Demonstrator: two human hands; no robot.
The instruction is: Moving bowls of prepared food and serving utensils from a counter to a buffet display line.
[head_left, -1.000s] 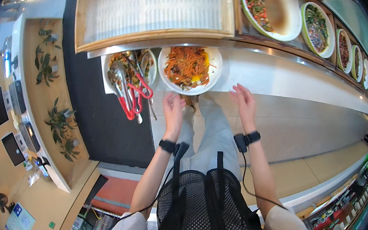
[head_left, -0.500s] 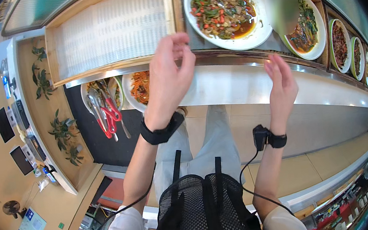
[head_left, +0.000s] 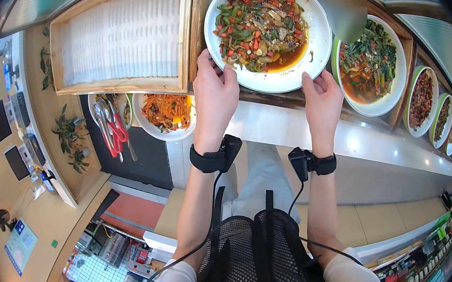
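Note:
A white oval plate [head_left: 317, 53] holds a stir-fry of green peppers [head_left: 234, 24], red pieces and meat in brown sauce. It sits in a wooden-framed counter bay. At its lower left rim my left hand [head_left: 216, 94] is closed, thumb on top and fingers curled at the edge. My right hand [head_left: 324, 103] pinches the lower right rim, thumb uppermost; the fingertips under the plate are hidden. Both wrists wear black straps. Right of this plate stands another white plate of dark leafy greens [head_left: 377, 66] in sauce.
Left of the plate lies a wooden tray frame [head_left: 182, 39] with a ribbed translucent panel. Below it are a plate of shredded carrot [head_left: 165, 112] and red-handled tongs [head_left: 117, 131]. Several more dishes [head_left: 421, 100] line the counter rightward. A metal counter edge [head_left: 274, 121] runs in front.
Both hands have moved from free air to the rim of the stir-fry plate and taken hold of it. The view has shifted, so the plate appears lower and further left.

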